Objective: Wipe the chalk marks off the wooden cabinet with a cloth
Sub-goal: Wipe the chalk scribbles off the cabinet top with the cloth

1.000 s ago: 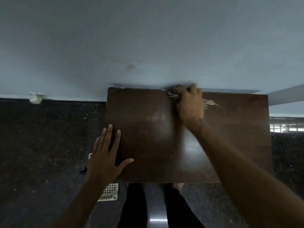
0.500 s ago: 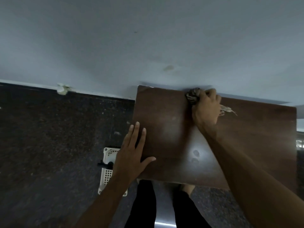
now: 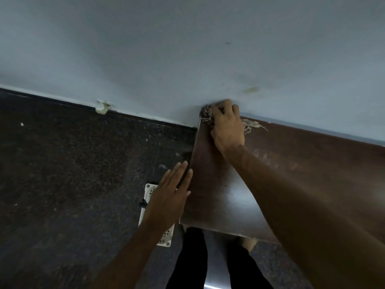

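The dark brown wooden cabinet top [image 3: 312, 178] fills the right half of the head view, its back edge against the wall. My right hand [image 3: 228, 126] grips a bunched striped cloth [image 3: 206, 116] at the top's far left corner; a frayed end of the cloth sticks out to the right of the hand. Faint pale chalk marks [image 3: 275, 159] show on the wood right of my forearm. My left hand [image 3: 168, 197] lies flat with straight fingers at the cabinet's left edge, fingertips just over it.
A grey wall [image 3: 187, 49] rises behind the cabinet. Dark speckled floor [image 3: 73, 174] spreads to the left. A white perforated plastic basket [image 3: 150, 197] sits on the floor under my left hand. My legs in black trousers [image 3: 193, 257] stand at the cabinet's front edge.
My right hand has slid the cloth left along the back edge to the far left corner. The view has swung left, and my left hand now sits further off the left edge.
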